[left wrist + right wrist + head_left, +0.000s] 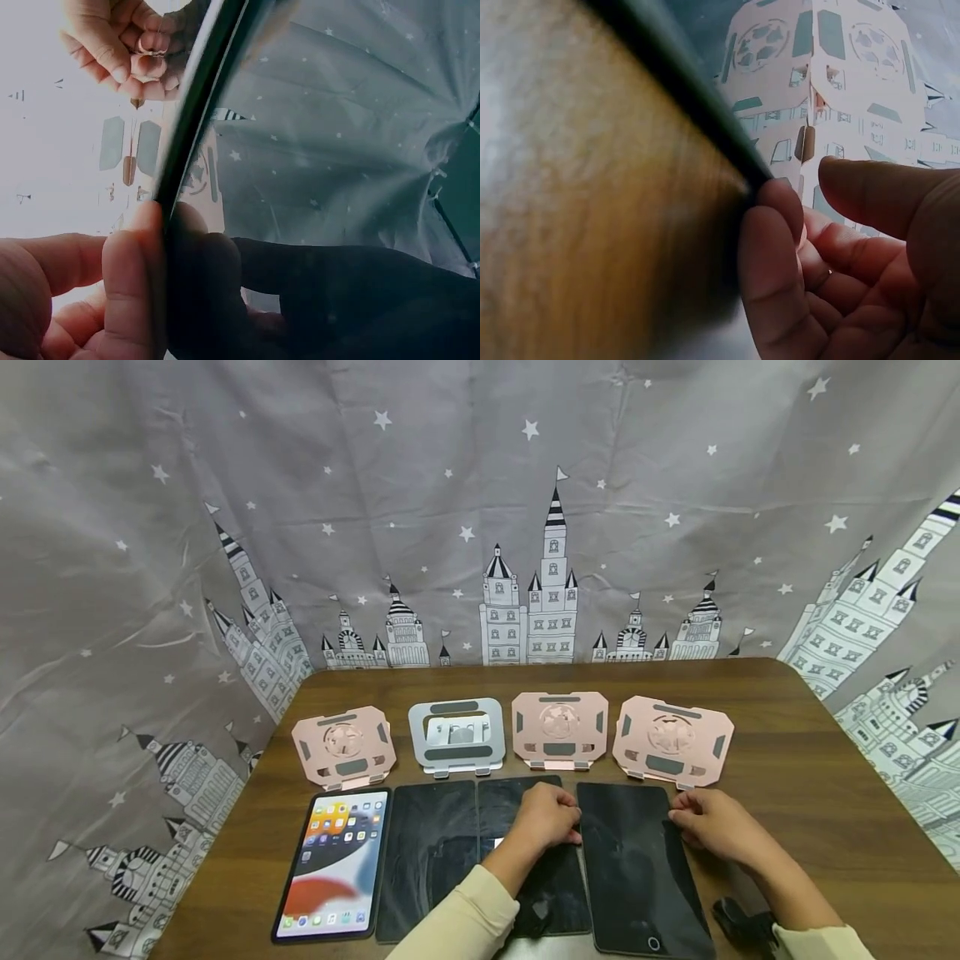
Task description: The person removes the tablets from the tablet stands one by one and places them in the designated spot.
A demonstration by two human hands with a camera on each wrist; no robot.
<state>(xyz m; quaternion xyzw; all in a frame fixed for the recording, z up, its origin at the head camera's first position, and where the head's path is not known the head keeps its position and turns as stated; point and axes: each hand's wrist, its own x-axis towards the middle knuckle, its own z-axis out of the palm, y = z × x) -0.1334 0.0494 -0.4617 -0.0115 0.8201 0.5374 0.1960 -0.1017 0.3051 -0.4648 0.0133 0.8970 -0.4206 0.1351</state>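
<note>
A dark tablet point(637, 872) lies at the right end of a row of tablets on the wooden table point(810, 793). My left hand point(558, 822) grips its left edge near the top corner. My right hand point(686, 818) holds its right edge. In the left wrist view my fingers point(127, 285) curl round the black edge of the tablet point(195, 97), whose glass mirrors the curtain. In the right wrist view my fingertips point(772, 225) hook the tablet's edge point(675, 82) while the thumb stands off above.
Left of it lie two dark tablets point(427, 860) point(540, 881) and a lit tablet point(333, 864). Behind stand a pink stand point(343, 745), a silver stand point(456, 733) and two more pink stands point(558, 728) point(671, 739). A star-and-castle curtain point(480, 510) hangs behind.
</note>
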